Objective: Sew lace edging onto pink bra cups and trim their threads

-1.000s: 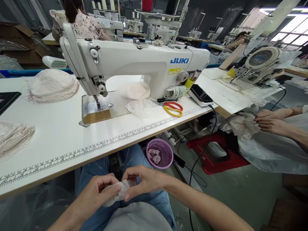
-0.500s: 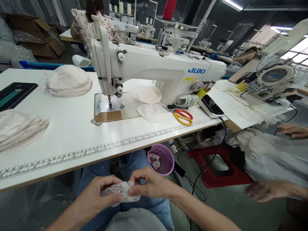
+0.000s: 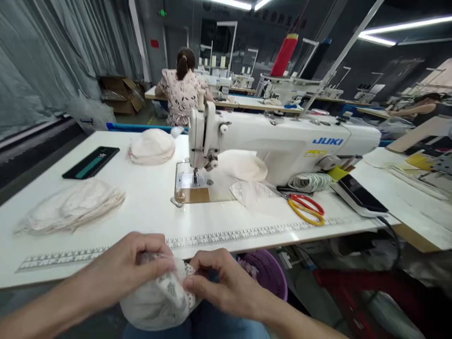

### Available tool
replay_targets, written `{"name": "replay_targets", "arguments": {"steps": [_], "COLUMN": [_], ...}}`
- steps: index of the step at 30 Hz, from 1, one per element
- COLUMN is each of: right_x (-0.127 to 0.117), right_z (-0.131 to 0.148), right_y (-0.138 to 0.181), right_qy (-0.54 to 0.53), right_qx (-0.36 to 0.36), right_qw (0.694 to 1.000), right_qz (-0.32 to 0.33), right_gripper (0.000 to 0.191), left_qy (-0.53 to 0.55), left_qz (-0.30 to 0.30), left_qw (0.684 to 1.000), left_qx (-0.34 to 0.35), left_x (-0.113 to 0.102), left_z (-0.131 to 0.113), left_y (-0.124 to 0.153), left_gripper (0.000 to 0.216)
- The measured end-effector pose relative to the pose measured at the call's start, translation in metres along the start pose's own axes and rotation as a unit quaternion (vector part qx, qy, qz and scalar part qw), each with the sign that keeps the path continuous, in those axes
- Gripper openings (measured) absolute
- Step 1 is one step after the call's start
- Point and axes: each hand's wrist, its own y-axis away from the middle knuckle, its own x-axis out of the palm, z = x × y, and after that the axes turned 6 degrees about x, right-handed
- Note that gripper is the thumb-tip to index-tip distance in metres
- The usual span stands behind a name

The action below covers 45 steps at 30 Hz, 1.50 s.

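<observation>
Hands [image 3: 146,259] [image 3: 226,285] hold fabric [image 3: 153,303]; seemingly lace-edged.

Free lane on tbl [image 3: 150,202] btwn front stack [image 3: 79,202] & sewing mach. [image 3: 275,134]; scissors [image 3: 305,205] obstruct R.

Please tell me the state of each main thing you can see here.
Left hand: closed on the lace piece
Right hand: pinching its patterned edge
Lace piece: bunched, held
Sewing machine: upright; running or not, cannot tell
Scissors: lying down
White cord: coiled
Near cloth stack: piled
Far cloth stack: piled
Dark slab: lying flat
Purple basket: partly hidden, holding scraps
</observation>
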Motion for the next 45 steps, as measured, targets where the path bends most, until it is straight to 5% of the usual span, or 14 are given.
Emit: {"name": "replay_targets", "arguments": {"steps": [4,8,17,26,31,35,40,45], "right_x": [-0.024,-0.061,-0.097,-0.105,-0.105,-0.104,-0.101,-0.101], "right_z": [0.013,0.001,-0.007,-0.021,-0.021,-0.018,-0.021,-0.024], "right_y": [-0.037,-0.055,-0.091,-0.107,-0.108,-0.107,-0.108,-0.111], "right_qy": [0.222,0.353,0.541,0.569,0.557,0.556,0.548,0.567], "right_qx": [-0.048,-0.092,-0.315,-0.347,-0.342,-0.336,-0.34,-0.354], "right_qw": [0.968,0.912,0.769,0.728,0.739,0.743,0.744,0.715], "right_qz": [-0.109,-0.186,-0.131,-0.16,-0.161,-0.162,-0.174,-0.207], "right_gripper": [0.017,0.011,0.022,0.025,0.025,0.023,0.019,0.015], "left_qy": [-0.108,-0.134,-0.183,-0.294,-0.408,-0.464,-0.46,-0.5], "left_qz": [0.045,0.048,0.074,0.043,-0.115,-0.213,-0.205,-0.203], "left_qw": [0.993,0.99,0.98,0.952,0.903,0.85,0.792,0.782], "left_qx": [0.015,0.02,0.019,0.075,0.067,0.128,0.345,0.312], "left_x": [-0.053,-0.074,-0.077,-0.084,-0.089,-0.075,-0.039,-0.034], "left_z": [-0.014,-0.004,0.011,0.004,0.008,0.015,0.036,0.056], "left_y": [-0.056,-0.117,-0.167,-0.195,-0.193,-0.172,-0.151,-0.158], "left_gripper": [0.021,0.018,0.015,0.007,0.019,0.026,0.019,0.01]}}
